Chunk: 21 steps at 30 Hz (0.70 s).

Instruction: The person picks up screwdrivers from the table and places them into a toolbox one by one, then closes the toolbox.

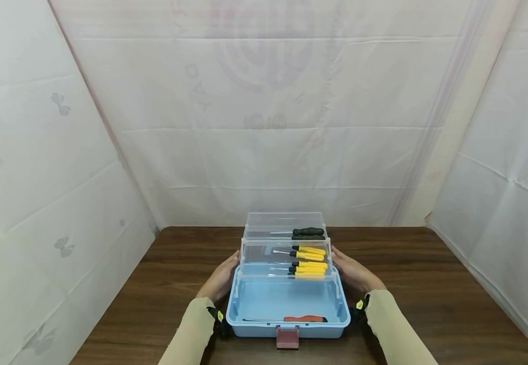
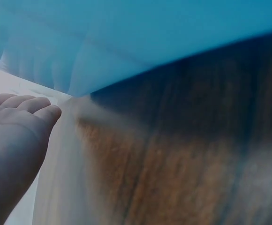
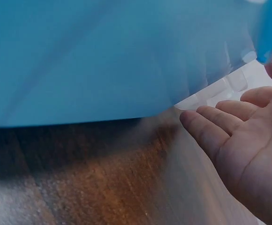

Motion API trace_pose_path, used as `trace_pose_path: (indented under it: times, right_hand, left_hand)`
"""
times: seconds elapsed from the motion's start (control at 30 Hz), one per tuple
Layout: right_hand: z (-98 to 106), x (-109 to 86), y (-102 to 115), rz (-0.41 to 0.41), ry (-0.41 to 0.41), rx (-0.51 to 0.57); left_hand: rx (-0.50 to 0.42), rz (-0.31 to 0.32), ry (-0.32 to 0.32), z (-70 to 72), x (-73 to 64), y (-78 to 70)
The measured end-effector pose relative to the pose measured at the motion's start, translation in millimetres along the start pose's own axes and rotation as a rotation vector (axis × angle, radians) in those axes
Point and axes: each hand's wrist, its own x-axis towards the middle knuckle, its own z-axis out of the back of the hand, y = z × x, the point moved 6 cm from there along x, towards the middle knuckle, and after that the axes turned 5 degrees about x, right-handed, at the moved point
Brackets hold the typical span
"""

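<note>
A light blue toolbox [image 1: 250, 330] with a reddish clasp [image 1: 287, 338] stands at the table's front. Clear trays [image 1: 259, 248] are spread out in tiers above and behind its base. They carry several yellow screwdrivers [image 1: 310, 256] and dark-handled screwdrivers [image 1: 308, 231]. On the blue floor lies a screwdriver with an orange handle [image 1: 307, 319]. My left hand [image 1: 221, 280] is along the box's left side, my right hand [image 1: 357, 274] along its right, both toward the rear corners. Both wrist views show extended fingers [image 3: 211, 122] beside the blue wall, palms facing it.
The dark wood table [image 1: 428, 294] extends to both sides of the box. Pale sheeting [image 1: 264, 152] hangs behind it, with more sheets [image 1: 40, 203] at left and right.
</note>
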Motion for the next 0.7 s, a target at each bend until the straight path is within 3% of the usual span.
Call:
trace_pose_path:
  times: [0.47,0.7]
  right_hand:
    - [-1.9,6.7,-5.3,-0.013,-0.005,0.040]
    - [-4.2,8.6,-5.2,-0.012,-0.002,0.051]
  left_hand:
    - [0.058,-0.023,0.002,1.5,5.1,-1.6]
    - [0.032,-0.055,0.020,1.3,5.0,-1.1]
